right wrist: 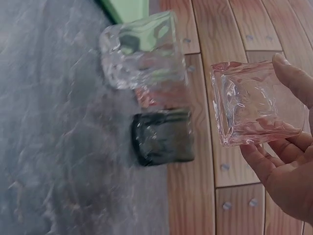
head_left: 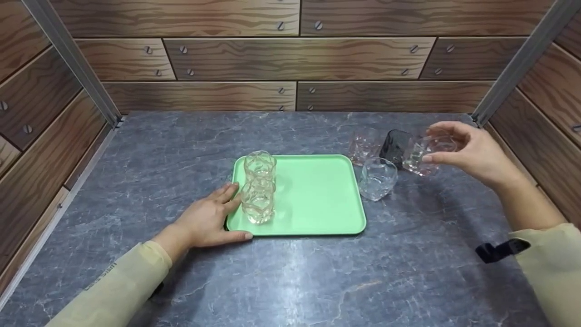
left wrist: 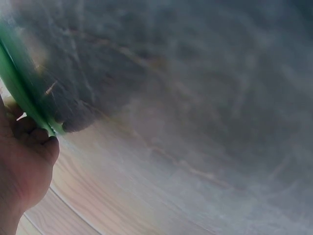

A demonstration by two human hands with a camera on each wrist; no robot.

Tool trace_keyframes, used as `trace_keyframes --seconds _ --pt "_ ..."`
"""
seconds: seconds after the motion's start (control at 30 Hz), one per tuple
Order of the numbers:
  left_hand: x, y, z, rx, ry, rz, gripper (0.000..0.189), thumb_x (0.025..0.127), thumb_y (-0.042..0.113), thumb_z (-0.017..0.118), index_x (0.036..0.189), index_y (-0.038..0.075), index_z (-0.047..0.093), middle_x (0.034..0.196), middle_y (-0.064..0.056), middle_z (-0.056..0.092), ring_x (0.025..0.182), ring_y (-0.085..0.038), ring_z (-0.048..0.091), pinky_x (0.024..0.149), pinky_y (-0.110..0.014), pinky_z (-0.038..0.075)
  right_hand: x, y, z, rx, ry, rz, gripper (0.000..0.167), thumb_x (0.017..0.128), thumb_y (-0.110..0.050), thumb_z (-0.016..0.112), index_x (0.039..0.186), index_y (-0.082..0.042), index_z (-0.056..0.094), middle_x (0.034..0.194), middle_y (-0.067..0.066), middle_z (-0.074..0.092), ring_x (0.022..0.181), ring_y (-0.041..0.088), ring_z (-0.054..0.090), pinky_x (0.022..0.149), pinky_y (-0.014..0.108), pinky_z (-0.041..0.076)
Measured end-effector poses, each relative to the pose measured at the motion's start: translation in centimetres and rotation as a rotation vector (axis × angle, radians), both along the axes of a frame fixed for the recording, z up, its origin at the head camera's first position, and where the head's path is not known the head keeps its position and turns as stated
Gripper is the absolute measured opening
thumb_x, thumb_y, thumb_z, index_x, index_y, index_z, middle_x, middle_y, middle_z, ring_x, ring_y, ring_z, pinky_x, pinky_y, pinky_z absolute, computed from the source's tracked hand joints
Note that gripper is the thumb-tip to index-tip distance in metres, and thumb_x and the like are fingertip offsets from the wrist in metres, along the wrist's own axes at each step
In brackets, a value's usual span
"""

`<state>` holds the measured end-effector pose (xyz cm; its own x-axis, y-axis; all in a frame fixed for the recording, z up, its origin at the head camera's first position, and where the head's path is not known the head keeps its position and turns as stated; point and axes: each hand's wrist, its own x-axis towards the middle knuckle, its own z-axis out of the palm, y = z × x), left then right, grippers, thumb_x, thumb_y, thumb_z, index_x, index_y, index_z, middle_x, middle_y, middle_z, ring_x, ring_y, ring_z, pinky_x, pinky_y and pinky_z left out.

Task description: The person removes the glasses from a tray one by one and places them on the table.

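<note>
In the head view my left hand (head_left: 206,218) holds the near left corner of a green tray (head_left: 313,195), thumb along its front edge and fingers at its left edge. In the left wrist view those fingers curl at the tray's rim (left wrist: 22,88). Two clear wavy-rimmed glasses (head_left: 258,213) stand on the tray's left side, one behind the other. My right hand (head_left: 474,154) grips a pink-tinted square glass (right wrist: 244,103) between thumb and fingers, its thick base pointing away from the palm. It overlaps a dark glass (head_left: 393,146) in the head view.
A clear heart-shaped glass (head_left: 378,181) stands by the tray's right edge. Behind it is another pinkish glass (head_left: 363,143), beside the dark one. Wood-patterned panels (head_left: 231,59) and metal posts (head_left: 81,63) enclose the grey marbled table (head_left: 290,281).
</note>
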<state>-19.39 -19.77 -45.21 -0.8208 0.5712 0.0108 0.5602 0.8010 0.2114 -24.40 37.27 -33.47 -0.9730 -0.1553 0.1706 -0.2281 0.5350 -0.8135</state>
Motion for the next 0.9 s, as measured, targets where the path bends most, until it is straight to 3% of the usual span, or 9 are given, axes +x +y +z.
trace_keyframes --seconds 0.43,0.67,0.9 --pt "0.1 0.1 -0.1 0.008 0.004 -0.004 0.113 0.088 0.089 0.052 0.164 0.006 0.039 0.171 -0.022 0.026 0.157 -0.042 0.027 0.118 -0.060 0.038 -0.1 1.7 -4.0 -0.001 -0.089 0.008 0.063 0.088 -0.012 0.089 0.143 -0.003 0.059 0.125 0.001 0.072 0.109 0.009 0.070 0.083 0.021 0.059" --pt "0.1 0.1 0.0 0.010 0.008 -0.002 0.113 0.088 0.089 0.053 0.164 0.007 0.039 0.171 -0.022 0.026 0.157 -0.041 0.026 0.118 -0.060 0.039 -0.1 1.5 -5.4 0.035 -0.122 0.000 0.070 0.089 -0.019 0.090 0.147 0.000 0.056 0.132 0.006 0.068 0.109 0.007 0.068 0.083 0.021 0.059" --pt "0.0 0.0 0.1 0.003 0.008 -0.002 0.113 0.088 0.089 0.052 0.164 0.007 0.039 0.171 -0.021 0.025 0.158 -0.041 0.026 0.117 -0.060 0.039 -0.4 1.2 -6.5 0.002 -0.123 0.020 0.069 0.087 -0.010 0.090 0.145 0.005 0.055 0.129 0.006 0.069 0.109 0.008 0.070 0.085 0.021 0.059"
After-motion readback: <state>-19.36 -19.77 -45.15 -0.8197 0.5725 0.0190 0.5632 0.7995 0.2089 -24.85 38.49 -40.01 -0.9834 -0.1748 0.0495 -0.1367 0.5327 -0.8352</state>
